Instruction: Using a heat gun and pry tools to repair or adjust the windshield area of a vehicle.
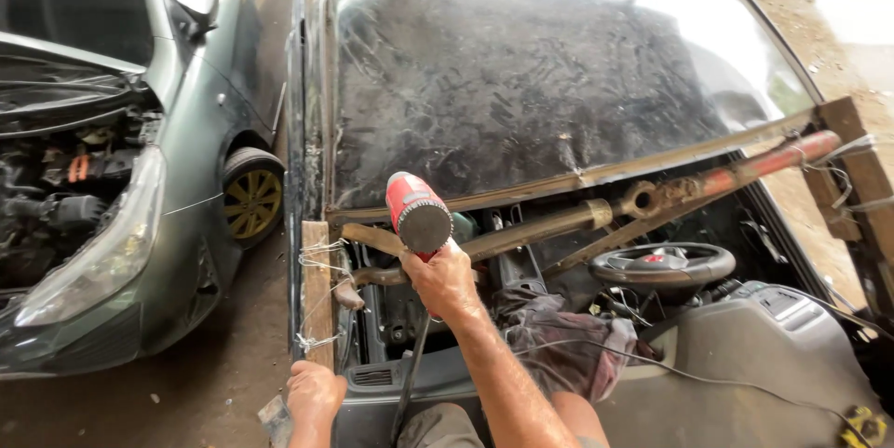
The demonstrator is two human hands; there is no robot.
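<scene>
Daylight falls on a dirt floor [200, 383]. A grey-green car [168, 224] with its bonnet raised stands there, gold-coloured wheel [251, 203] towards the camera; paler gravelly ground [838, 1] lies well beyond.

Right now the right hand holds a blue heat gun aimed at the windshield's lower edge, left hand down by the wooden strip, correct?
Not quite: the heat gun in the right hand is red, as the head view shows. Left hand is by the wooden strip.

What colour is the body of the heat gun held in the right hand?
Red, with a dark grey rear end: heat gun in the right hand, head view.
</scene>
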